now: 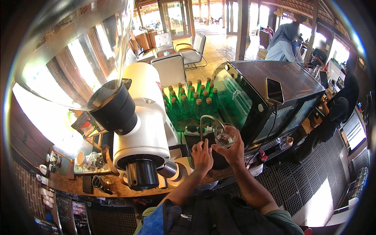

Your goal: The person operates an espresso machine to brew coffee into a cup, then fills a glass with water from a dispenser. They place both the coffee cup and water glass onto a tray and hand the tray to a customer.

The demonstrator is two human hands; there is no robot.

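Observation:
A thin, curved metal tap (211, 116) arches up in front of me, its spout end over the mouth of a clear glass (226, 137). My right hand (234, 152) is closed round that glass, holding it up under the spout. At the foot of the tap's stem, my left hand (202, 156) has its fingers bent and pressed together against it. What lies under those fingertips is hidden. A large white coffee grinder (143, 129) with a black collar and clear hopper stands just left of my left hand.
Several green bottles (192, 100) with tan caps stand beyond the tap. On the right is a dark glass-sided display case (274, 74) with a phone (274, 91) against it. Chairs (170, 68) stand farther back; people (286, 43) are at the far right. A wooden counter edge (74, 186) runs below the grinder.

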